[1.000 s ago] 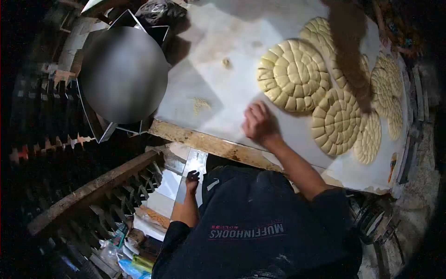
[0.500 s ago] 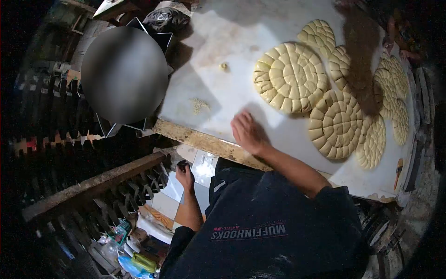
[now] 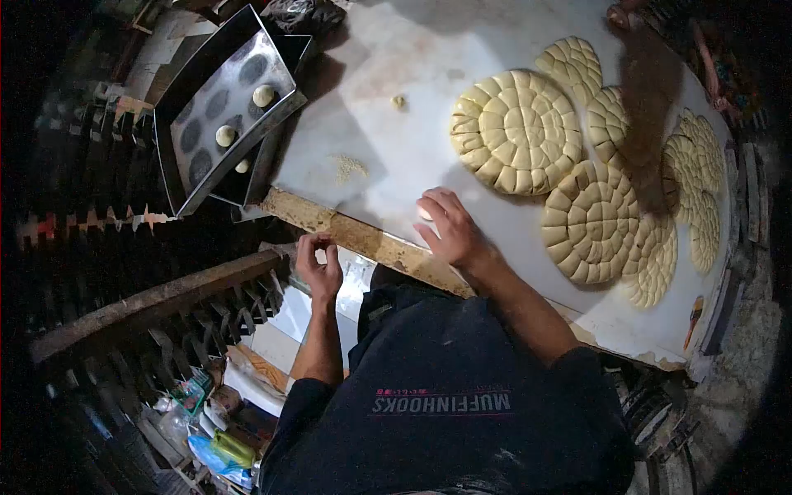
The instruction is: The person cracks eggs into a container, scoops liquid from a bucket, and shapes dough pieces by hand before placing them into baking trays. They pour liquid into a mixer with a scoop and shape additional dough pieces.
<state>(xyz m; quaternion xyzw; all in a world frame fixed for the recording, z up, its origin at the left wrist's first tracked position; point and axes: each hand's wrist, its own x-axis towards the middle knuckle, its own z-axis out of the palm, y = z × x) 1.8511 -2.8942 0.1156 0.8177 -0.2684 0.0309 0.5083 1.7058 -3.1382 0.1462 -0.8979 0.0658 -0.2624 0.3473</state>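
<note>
On the pale tabletop, my right hand (image 3: 455, 227) is cupped over a small white dough ball (image 3: 425, 213), its fingers bent around it and the thumb apart. The ball is mostly covered. My left hand (image 3: 318, 264) hovers just off the table's front edge, fingers curled in; whether anything is inside them is hidden. Beyond it, a dark metal baking tray (image 3: 247, 142) with round darker patches holds a few dough balls (image 3: 226, 135). To the right of my right hand lie large dough rounds (image 3: 518, 132) scored into many pieces, with another round (image 3: 592, 221) touching.
A small dough scrap (image 3: 398, 102) and a patch of crumbs (image 3: 348, 167) lie on the table. The worn wooden edge (image 3: 355, 238) runs along its front. A brush (image 3: 693, 320) rests at the right end. Plastic bags (image 3: 223, 458) are piled at lower left.
My left hand has moved up and slightly left, toward the table edge. My right hand has shifted slightly right; a dough ball now shows under its fingers. The tray, blurred before, is now visible.
</note>
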